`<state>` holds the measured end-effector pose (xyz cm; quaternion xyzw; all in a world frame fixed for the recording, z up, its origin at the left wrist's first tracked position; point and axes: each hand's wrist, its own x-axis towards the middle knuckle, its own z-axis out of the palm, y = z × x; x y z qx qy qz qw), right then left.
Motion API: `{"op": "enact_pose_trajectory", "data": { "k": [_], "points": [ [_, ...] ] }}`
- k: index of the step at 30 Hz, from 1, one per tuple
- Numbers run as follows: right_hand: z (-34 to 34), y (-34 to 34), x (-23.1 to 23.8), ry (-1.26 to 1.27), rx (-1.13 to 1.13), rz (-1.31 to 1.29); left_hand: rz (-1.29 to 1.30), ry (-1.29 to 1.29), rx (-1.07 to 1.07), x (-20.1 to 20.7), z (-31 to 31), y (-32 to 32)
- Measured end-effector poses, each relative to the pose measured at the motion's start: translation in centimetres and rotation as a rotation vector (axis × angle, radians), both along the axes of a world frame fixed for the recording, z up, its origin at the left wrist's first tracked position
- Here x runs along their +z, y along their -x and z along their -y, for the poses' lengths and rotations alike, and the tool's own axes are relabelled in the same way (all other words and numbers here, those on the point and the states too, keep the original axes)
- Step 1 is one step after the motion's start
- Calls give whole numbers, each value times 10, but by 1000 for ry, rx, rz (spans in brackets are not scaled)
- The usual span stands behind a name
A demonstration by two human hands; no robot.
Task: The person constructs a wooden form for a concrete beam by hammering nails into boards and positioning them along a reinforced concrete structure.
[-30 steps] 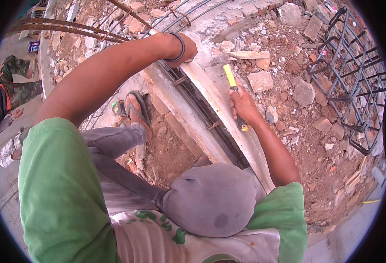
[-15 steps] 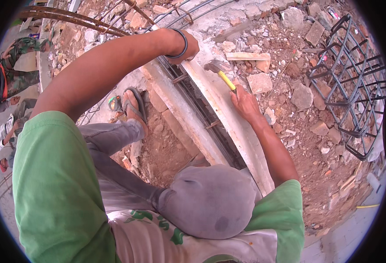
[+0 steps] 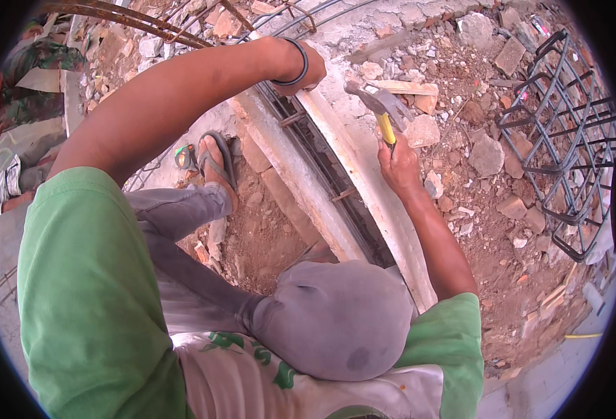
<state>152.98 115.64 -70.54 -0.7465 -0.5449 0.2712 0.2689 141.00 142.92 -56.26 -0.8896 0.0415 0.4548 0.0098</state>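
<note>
In my right hand point(image 3: 399, 166) is a claw hammer point(image 3: 386, 129) with a yellow and black handle. Its metal head is raised just right of a pale formwork board point(image 3: 364, 178). My left hand point(image 3: 310, 70), with a dark band at the wrist, is closed at the far end of that board; the fingertips and whatever they grip are hidden. A second board point(image 3: 290, 178) runs alongside on the left. Between the two boards lie steel reinforcing bars point(image 3: 315, 164) with short wooden crosspieces point(image 3: 344, 193). My bent knee point(image 3: 336, 314) is over the near end.
A steel rebar cage point(image 3: 566, 146) stands on the right. Broken bricks and rubble point(image 3: 486, 155) cover the soil beside the boards. Rusty bars point(image 3: 126, 21) curve across the far left. My sandalled foot point(image 3: 217, 164) rests left of the boards. Other people point(image 3: 35, 91) are at the left edge.
The hammer and my right hand have shifted slightly right, and the hammer head has turned. My left hand stays at the board's far end. The people at left have moved within view.
</note>
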Motion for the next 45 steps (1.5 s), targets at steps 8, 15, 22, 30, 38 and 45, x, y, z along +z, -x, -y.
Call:
{"op": "enact_pose_trajectory", "data": {
  "k": [8,15,22,30,38,45],
  "points": [
    [-21,0,22,275,-171,-413,14,3,80,-7,-3,0],
    [-29,6,53,577,-181,-791,40,13,85,-2,3,1],
    [-14,-5,34,252,68,-59,27,30,94,-6,-1,6],
    [-6,3,11,-22,129,93,69,23,103,-6,0,6],
    [-9,14,17,-21,90,109,30,0,135,-4,3,11],
    [-23,-1,21,45,120,207,-4,-48,93,-1,4,-1]
  ]
}}
